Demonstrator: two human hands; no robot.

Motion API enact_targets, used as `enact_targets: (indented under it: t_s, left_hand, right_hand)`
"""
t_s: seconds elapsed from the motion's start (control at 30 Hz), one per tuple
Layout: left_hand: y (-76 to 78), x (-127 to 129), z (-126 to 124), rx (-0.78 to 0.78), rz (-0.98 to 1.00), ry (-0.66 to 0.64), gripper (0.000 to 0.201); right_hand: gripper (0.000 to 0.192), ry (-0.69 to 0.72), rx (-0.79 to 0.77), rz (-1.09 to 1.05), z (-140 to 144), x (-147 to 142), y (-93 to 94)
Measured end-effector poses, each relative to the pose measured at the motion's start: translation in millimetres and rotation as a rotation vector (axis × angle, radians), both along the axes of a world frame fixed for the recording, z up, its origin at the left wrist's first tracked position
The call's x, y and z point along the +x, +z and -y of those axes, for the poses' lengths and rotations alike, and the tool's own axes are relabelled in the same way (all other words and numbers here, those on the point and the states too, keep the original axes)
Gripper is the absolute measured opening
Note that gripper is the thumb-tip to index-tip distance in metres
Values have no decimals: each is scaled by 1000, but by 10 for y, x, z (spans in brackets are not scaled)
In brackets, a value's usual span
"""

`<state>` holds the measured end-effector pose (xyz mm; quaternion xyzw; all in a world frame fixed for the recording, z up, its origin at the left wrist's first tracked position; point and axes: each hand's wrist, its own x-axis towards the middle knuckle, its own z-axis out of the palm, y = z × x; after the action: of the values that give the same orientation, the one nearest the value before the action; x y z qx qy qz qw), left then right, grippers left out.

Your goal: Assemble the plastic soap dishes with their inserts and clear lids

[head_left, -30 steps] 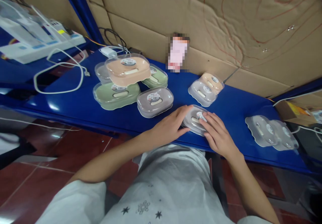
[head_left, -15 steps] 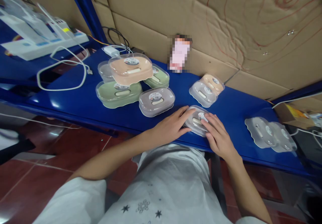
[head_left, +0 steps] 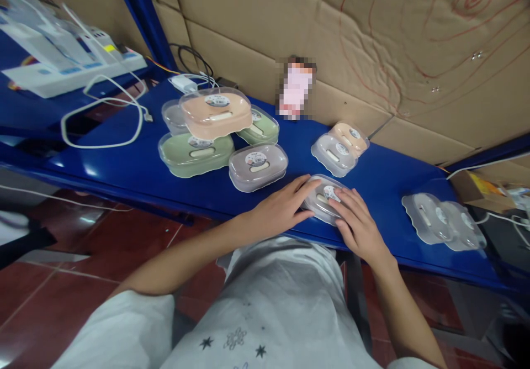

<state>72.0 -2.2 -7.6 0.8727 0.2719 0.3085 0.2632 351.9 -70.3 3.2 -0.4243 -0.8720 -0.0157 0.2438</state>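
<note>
On the blue surface (head_left: 385,175), near its front edge, lies a grey box (head_left: 319,211). It is probably light, stiff and slick, its clear shell liable to crack, and best held by both long sides. The left hand (head_left: 293,203), thumb and fingers spread, touches its left end; the right hand (head_left: 355,219), loosely open, covers its right end and part of the label (head_left: 330,192). The print is unreadable.
</note>
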Motion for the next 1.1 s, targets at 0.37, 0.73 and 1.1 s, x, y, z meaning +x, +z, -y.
enact_targets:
  t_s: [0.37, 0.73, 1.1]
  left_hand:
    - [75, 38, 25, 434, -88, 64, 38]
    - [118, 45, 52, 549, -227, 291, 35]
    - [465, 713, -357, 430, -590, 234, 75]
  right_hand:
    - [50, -45, -15, -185, -479, 138, 347]
    - [42, -291, -11, 139, -566, 444, 229]
    - [56, -745, 144, 317, -382, 970, 230]
